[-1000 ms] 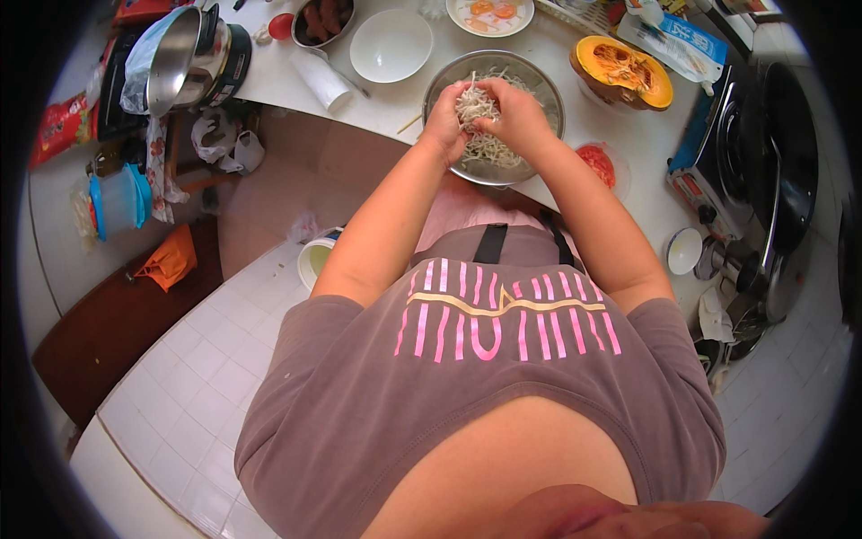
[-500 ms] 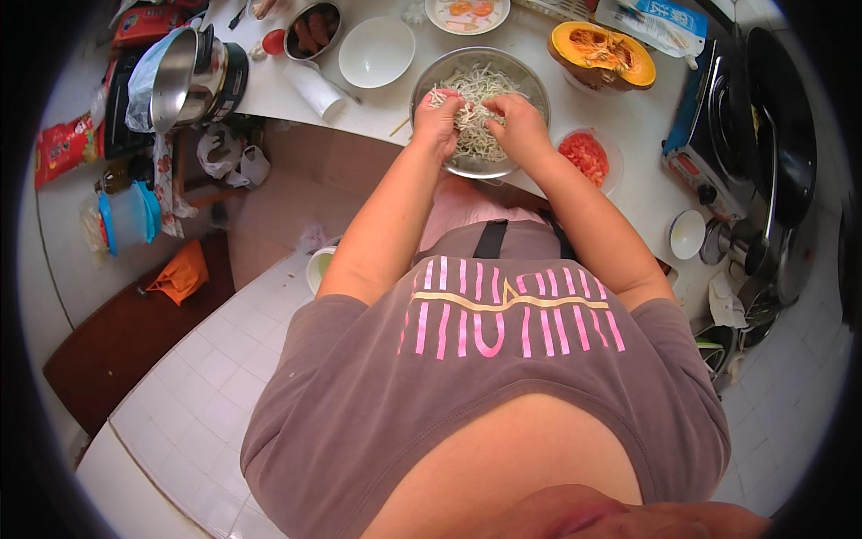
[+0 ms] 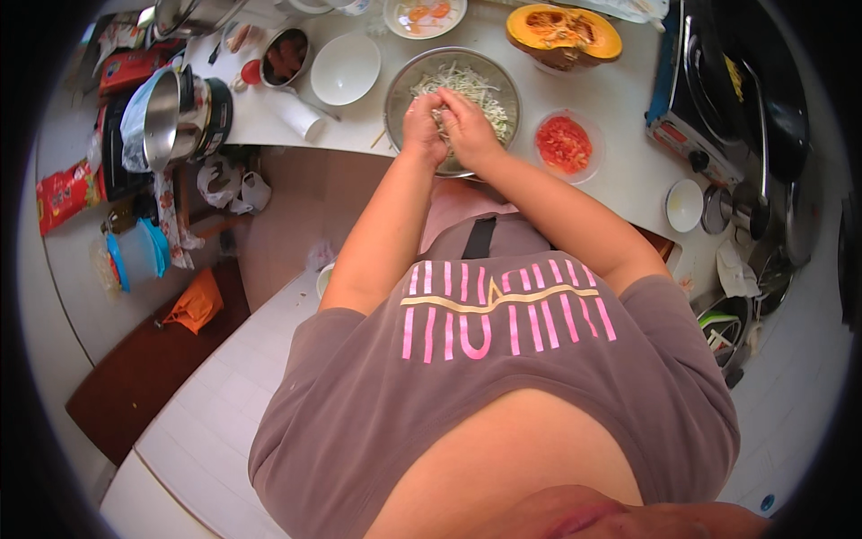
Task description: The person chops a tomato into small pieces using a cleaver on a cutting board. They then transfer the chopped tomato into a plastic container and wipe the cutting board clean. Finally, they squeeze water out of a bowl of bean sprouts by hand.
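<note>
A round metal bowl (image 3: 392, 108) stands at the table's near edge, holding a heap of pale, thin bean sprouts (image 3: 462, 81). Over its near half, my left hand (image 3: 424, 131) and my right hand (image 3: 470, 135) are pressed together, fingers closed and fingertips meeting. A few pale strands show between them; most of what they clasp is hidden by the hands. Right of the bowl is a clear tub (image 3: 599, 154) of chopped red pieces (image 3: 564, 144). An empty white bowl (image 3: 347, 69) sits to the left.
Behind stand a dish with egg yolks (image 3: 425, 14) and a cut pumpkin (image 3: 564, 36). A gas stove (image 3: 691, 148) with a black wok (image 3: 790, 99) is at right, near a small white bowl (image 3: 684, 206). At left are a white roll (image 3: 298, 117) and a steel pot (image 3: 162, 121).
My hands, apart with strands in the left half a second ago, have come together over the bowl. The view has shifted, so the table things appear further left.
</note>
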A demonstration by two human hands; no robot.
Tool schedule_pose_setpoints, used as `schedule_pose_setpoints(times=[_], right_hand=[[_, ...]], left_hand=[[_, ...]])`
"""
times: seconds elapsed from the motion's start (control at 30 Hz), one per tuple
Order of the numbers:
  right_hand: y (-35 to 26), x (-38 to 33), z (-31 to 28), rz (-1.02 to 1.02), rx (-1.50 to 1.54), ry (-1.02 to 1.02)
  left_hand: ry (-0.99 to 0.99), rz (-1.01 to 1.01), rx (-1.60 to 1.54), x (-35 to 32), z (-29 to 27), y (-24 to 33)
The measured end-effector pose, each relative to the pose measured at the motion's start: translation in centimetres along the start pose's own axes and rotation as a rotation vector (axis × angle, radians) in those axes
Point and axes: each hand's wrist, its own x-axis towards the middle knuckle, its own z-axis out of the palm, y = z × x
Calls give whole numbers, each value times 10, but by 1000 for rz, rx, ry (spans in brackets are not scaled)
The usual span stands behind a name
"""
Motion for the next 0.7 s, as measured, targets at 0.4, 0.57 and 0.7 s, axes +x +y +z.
schedule_pose_setpoints(times=[0.4,0.57,0.7], right_hand=[[-14,-6,-11,136,274,250],[-26,-17,-57,412,479,359],[27,-35,-88,352,355,501]], left_hand=[[-26,170,367,-18,35,-18],[-145,211,577,-33,66,-63],[-219,171,746,-59,104,-90]])
